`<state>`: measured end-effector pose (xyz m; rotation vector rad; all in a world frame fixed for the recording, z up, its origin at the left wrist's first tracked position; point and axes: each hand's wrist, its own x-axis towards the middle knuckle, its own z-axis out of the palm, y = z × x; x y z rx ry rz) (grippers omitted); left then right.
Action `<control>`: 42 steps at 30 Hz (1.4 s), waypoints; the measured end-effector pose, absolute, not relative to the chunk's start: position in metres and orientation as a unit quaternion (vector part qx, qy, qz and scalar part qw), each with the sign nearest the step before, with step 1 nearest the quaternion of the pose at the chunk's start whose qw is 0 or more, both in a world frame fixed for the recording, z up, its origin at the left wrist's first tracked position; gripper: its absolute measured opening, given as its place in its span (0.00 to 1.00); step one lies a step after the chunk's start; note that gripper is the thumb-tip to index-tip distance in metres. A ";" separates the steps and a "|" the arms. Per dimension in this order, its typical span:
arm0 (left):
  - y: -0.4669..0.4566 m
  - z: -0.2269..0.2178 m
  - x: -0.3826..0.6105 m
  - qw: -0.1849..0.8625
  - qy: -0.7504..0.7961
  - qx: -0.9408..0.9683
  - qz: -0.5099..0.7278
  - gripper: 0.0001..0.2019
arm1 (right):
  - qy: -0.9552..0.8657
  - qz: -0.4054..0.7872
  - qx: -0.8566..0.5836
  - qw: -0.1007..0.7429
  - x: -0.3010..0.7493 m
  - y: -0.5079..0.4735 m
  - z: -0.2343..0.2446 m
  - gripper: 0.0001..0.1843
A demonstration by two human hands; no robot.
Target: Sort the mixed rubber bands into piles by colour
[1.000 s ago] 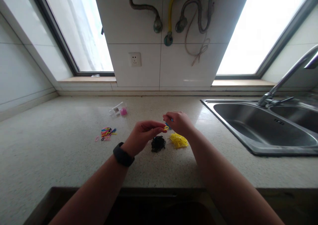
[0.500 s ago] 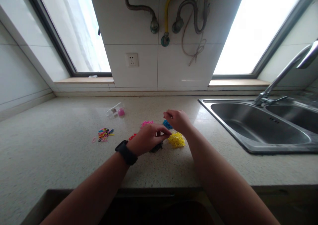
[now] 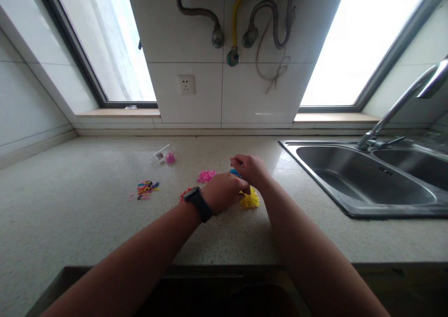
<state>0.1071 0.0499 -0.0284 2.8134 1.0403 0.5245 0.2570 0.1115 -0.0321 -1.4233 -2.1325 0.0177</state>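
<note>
My left hand (image 3: 227, 191), with a dark watch (image 3: 199, 203) on its wrist, reaches to the pile of yellow rubber bands (image 3: 250, 199). Its fingers are bent and drawn together; whatever is between the tips is hidden. Close beyond it, my right hand (image 3: 252, 168) is curled closed above the counter, its contents out of sight. A pile of blue rubber bands (image 3: 235, 173) shows partly beside the right hand. Pink rubber bands (image 3: 206, 176) lie heaped behind my left hand, and red rubber bands (image 3: 185, 195) peek out past the watch.
A mixed heap of coloured rubber bands (image 3: 147, 189) lies to the left on the speckled counter (image 3: 80, 210). Behind it sits a clear plastic container (image 3: 159, 155) with a round pink item (image 3: 170, 157). A steel sink (image 3: 360, 172) with a tap (image 3: 395, 107) occupies the right side.
My left hand has moved right, farther over the yellow rubber bands, uncovering more of the pink pile and covering the black pile. My right hand stays in place.
</note>
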 end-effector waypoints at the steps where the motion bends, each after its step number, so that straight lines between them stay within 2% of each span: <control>1: 0.050 -0.027 0.106 0.042 0.340 0.924 0.168 0.10 | -0.798 0.007 -0.533 0.282 0.257 0.111 -0.032 0.19; 7: 0.057 -0.014 0.075 0.019 0.334 0.929 0.160 0.07 | -0.802 -0.009 -0.523 0.289 0.257 0.107 -0.030 0.21; 11: 0.061 -0.008 0.031 0.053 0.366 0.910 0.188 0.07 | -0.807 -0.015 -0.514 0.291 0.257 0.107 -0.032 0.21; 15: 0.062 -0.022 -0.021 0.138 0.431 0.855 0.252 0.10 | -0.811 -0.012 -0.511 0.284 0.257 0.108 -0.033 0.21; 19: 0.068 -0.046 -0.058 0.171 0.501 0.785 0.322 0.12 | -0.810 0.012 -0.503 0.300 0.258 0.108 -0.034 0.21; 28: 0.072 -0.054 -0.061 0.142 0.515 0.793 0.294 0.14 | -0.822 0.043 -0.475 0.312 0.260 0.109 -0.040 0.21; 37: 0.067 -0.049 -0.061 0.143 0.505 0.780 0.340 0.15 | -0.754 0.284 -0.426 0.412 0.260 0.122 -0.049 0.23; 42: 0.074 -0.042 -0.062 0.248 0.508 0.698 0.440 0.15 | -0.705 0.334 -0.407 0.475 0.264 0.124 -0.041 0.22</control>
